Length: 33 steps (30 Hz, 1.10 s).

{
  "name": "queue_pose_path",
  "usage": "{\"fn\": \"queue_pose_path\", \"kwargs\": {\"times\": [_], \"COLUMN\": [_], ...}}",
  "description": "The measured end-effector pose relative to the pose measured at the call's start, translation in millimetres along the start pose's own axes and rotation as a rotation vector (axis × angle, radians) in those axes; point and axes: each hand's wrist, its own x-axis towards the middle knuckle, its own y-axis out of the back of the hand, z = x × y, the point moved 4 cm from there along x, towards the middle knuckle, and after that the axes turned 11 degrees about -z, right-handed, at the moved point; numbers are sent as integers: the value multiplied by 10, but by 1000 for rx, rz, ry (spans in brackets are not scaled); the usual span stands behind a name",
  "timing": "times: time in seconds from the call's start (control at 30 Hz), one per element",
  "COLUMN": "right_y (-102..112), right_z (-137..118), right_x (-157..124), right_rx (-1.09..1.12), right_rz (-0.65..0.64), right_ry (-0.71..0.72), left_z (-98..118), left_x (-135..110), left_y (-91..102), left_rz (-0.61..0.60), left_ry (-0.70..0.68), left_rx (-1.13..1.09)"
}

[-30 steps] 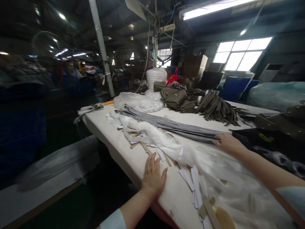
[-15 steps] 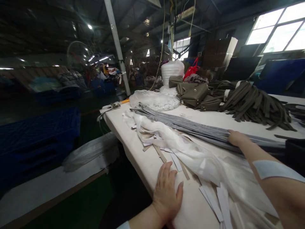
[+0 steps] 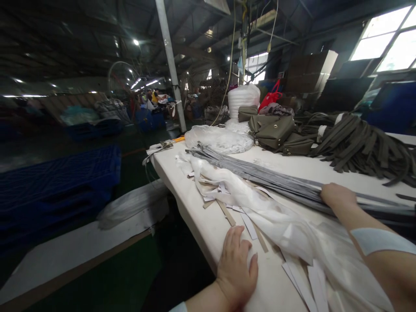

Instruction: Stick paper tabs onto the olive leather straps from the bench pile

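My left hand [image 3: 237,268] rests on the white-covered table [image 3: 195,216] near its edge, fingers stretched out and nothing held. Just beyond its fingertips lie loose white and beige strips [image 3: 225,212], partly under crumpled, translucent white sheeting [image 3: 273,210]. My right hand [image 3: 338,197] is closed over a long bundle of grey strips [image 3: 260,173] that runs diagonally across the table. Its fingertips are hidden behind the hand. The far ends of the grey strips lie fanned near a clear plastic bag [image 3: 219,138].
Dark olive strips [image 3: 367,143] and olive bags [image 3: 274,132] are piled at the back right. Behind them stand a white foam roll [image 3: 242,102] and a red bag [image 3: 271,97]. Blue pallets [image 3: 61,182] and a low white board [image 3: 74,255] lie left of the table.
The view has turned slightly left, so everything appears farther right. My right hand stays on the grey strips and looks more tightly curled; my left hand still rests on the table.
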Motion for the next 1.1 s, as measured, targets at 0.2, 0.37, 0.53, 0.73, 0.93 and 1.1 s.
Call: {"fn": "queue_pose_path", "kwargs": {"times": [0.2,0.37,0.53,0.73,0.93,1.1], "right_y": [390,737,630,301,125,52], "right_z": [-47,-66,-42,-15,-160,-249], "right_x": [-576,-1026,-1150,-698,3,158], "right_rx": [-109,-154,-121,-34,22,9], "right_rz": [-72,8,12,-32,-208,-259], "right_ry": [96,142,158,126,186,189], "left_z": [2,36,60,35,-41,-52], "left_x": [4,-6,-7,7,21,31], "left_y": [19,27,22,-8,-72,-76], "left_rz": [-20,-45,-60,-79,0,40], "left_ry": [61,77,105,86,-47,-124], "left_rx": [-44,-36,-16,6,112,204]}}
